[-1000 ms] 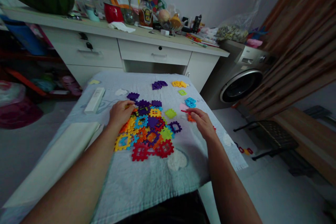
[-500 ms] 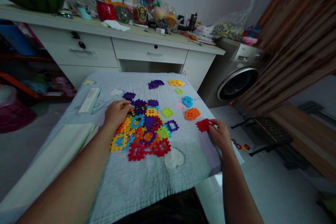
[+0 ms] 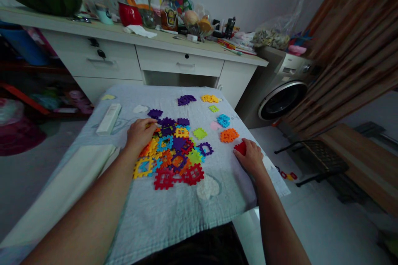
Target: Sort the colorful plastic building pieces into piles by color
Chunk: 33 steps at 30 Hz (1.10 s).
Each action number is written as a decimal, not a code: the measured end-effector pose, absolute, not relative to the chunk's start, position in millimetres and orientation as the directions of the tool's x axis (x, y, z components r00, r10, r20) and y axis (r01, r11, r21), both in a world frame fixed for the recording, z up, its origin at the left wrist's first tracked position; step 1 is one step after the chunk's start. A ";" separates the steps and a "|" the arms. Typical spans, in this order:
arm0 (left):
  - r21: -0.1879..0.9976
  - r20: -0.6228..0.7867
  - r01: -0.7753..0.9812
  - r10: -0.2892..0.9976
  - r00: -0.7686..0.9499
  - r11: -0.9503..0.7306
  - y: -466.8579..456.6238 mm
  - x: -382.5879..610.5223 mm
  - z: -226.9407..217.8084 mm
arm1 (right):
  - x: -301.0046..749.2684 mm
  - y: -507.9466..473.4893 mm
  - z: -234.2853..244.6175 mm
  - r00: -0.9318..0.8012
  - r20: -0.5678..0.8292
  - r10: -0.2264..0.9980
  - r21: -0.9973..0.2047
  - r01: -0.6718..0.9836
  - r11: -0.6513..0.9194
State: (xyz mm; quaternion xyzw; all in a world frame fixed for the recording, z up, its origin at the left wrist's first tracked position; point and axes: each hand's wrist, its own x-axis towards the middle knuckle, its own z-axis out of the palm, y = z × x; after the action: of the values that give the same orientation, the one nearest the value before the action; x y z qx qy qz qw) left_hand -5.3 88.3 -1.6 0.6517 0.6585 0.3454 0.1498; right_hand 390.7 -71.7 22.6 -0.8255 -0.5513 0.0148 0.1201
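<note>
A heap of coloured plastic puzzle tiles [image 3: 174,153] lies in the middle of a pale blue towel [image 3: 174,215] spread over a small table. My left hand [image 3: 140,132] rests with curled fingers on the heap's upper left edge, touching orange and yellow tiles. My right hand [image 3: 250,158] lies near the towel's right edge, its fingers closed over a red tile [image 3: 240,147]. An orange tile [image 3: 229,135] sits just beyond that hand. Loose purple [image 3: 186,99], yellow [image 3: 210,99], green [image 3: 200,133] and blue [image 3: 224,120] tiles lie farther back.
A white remote-like box [image 3: 108,118] and a folded white cloth [image 3: 62,194] lie on the left. A cluttered white desk [image 3: 174,60] with drawers stands behind. A washing machine [image 3: 281,95] is at the right, with small pieces [image 3: 287,174] on the floor.
My right hand went from beside the orange tile to the towel's right edge, took hold of a red tile there, and has now drawn it slightly inward. My left hand stayed on the heap.
</note>
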 end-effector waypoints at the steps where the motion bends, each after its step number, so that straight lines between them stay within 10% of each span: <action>1: 0.647 0.252 0.757 0.962 -0.102 -0.089 88.1 -5.2 -1.3 | 392.0 -72.5 22.4 0.388 0.107 0.915 -0.217 0.908 -0.359; 8: 0.643 0.250 0.762 0.962 -0.112 -0.079 86.5 -4.1 1.6 | 388.2 -65.0 35.5 0.316 0.164 0.934 -0.225 0.934 -0.277; 16: 0.642 0.266 0.761 0.958 -0.105 -0.094 85.0 -4.0 2.8 | 316.2 -8.5 70.2 -0.231 0.079 0.970 -0.294 0.924 0.244; 33: 0.641 0.268 0.761 0.958 -0.100 -0.100 85.9 -5.1 0.4 | 284.6 62.7 78.7 -0.153 -0.086 0.984 -0.085 0.986 0.146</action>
State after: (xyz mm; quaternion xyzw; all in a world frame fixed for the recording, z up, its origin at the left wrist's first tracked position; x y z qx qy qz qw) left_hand -5.1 85.9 0.4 0.6557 0.6555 0.3467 0.1421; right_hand 284.6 62.7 78.7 -0.6507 -0.7569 0.0606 -0.0051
